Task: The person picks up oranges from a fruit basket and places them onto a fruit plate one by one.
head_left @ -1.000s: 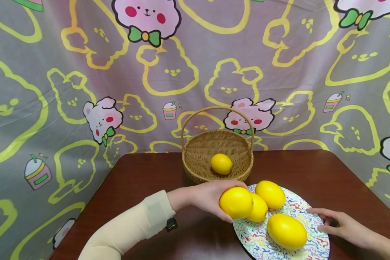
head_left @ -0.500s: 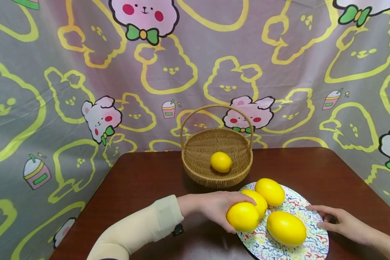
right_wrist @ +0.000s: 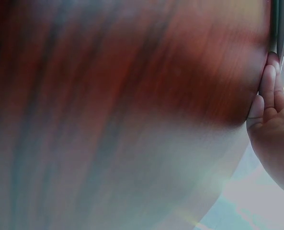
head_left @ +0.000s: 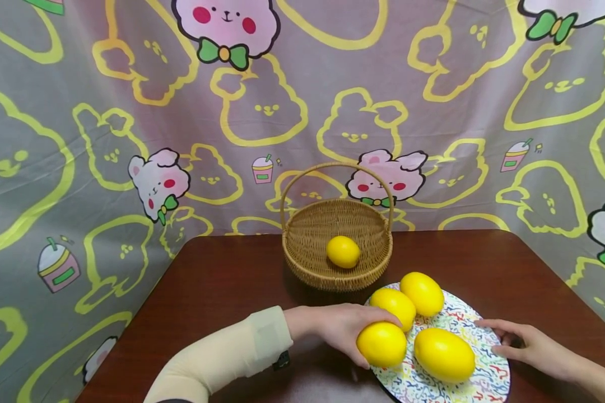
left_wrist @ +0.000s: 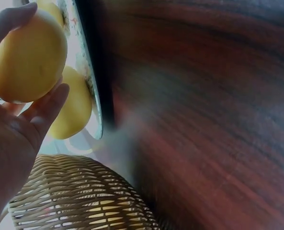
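Observation:
My left hand (head_left: 350, 330) grips a yellow lemon (head_left: 381, 344) at the left edge of a round plate (head_left: 489, 358) with a multicoloured squiggle pattern. In the left wrist view, the thumb and fingers curve round this lemon (left_wrist: 31, 57). Several other lemons lie on the plate: one right behind the held lemon (head_left: 394, 308), one at the back (head_left: 422, 294) and one at the front right (head_left: 443, 354). My right hand (head_left: 531, 350) holds the plate's right rim, thumb on the upper side. Curled fingers (right_wrist: 268, 81) show by the plate's underside in the right wrist view.
A wicker basket (head_left: 307, 235) with a tall arched handle stands behind the plate, one lemon (head_left: 343, 252) inside it. Both sit on a dark red-brown wooden table (head_left: 222, 280). A cartoon-patterned cloth (head_left: 292, 123) hangs along the back and sides.
My left hand has carried its lemon right and toward me, down to the plate's left edge. The lemon behind it shows more fully now. The right hand stays on the rim.

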`<action>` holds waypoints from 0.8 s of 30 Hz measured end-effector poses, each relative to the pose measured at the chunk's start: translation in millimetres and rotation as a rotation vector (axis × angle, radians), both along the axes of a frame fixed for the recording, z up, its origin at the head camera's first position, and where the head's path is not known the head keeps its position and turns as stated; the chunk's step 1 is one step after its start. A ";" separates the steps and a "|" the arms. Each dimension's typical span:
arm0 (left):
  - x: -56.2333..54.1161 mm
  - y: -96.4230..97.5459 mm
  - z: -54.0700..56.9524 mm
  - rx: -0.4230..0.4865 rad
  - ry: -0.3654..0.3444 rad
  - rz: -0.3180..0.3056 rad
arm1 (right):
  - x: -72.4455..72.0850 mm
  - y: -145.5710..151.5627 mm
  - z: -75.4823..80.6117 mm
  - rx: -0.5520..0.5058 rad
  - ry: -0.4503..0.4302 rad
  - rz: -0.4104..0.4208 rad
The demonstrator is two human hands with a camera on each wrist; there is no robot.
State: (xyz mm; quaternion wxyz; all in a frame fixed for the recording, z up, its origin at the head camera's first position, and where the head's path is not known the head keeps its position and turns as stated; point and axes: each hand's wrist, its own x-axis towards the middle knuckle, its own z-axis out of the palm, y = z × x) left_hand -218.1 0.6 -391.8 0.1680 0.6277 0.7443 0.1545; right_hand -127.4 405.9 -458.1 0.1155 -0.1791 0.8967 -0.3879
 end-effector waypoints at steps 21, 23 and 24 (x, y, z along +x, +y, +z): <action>-1.7 11.9 -17.8 -0.017 -0.001 -0.017 | 0.0 0.5 -3.0 -0.034 -0.010 0.005; -2.3 11.9 -17.1 -0.020 -0.003 -0.011 | 0.2 0.5 -2.7 -0.026 0.006 0.007; -2.5 11.9 -16.8 -0.023 -0.002 -0.008 | 0.4 0.5 -2.7 -0.024 0.013 0.010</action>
